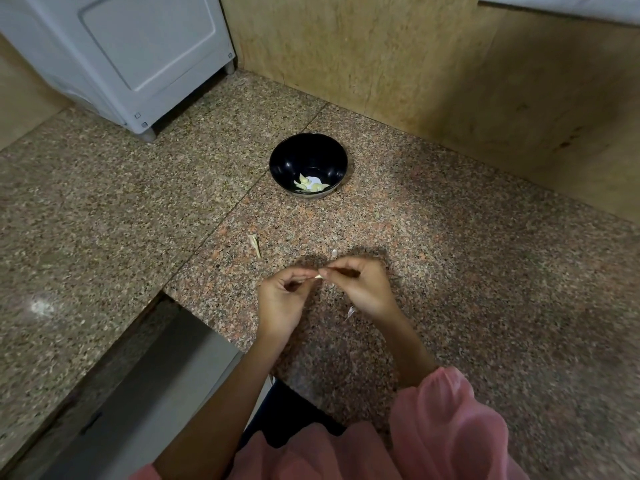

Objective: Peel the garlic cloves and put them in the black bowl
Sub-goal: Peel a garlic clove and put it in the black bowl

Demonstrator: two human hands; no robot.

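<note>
A black bowl point(308, 157) stands on the granite counter ahead of me, with a few pale peeled garlic cloves point(311, 184) lying at its bottom. Nearer to me, my left hand point(280, 299) and my right hand point(360, 285) meet fingertip to fingertip above the counter. Between them they pinch one small garlic clove point(319, 277), of which only a pale tip shows. Both hands are well short of the bowl.
Bits of garlic skin lie on the granite counter point(485, 271): a stalk-like piece point(254, 244) to the left, a small scrap point(334, 252) just beyond my hands, another point(350, 311) by my right wrist. A white appliance point(131, 57) stands at the back left. A wooden wall point(450, 81) rises behind.
</note>
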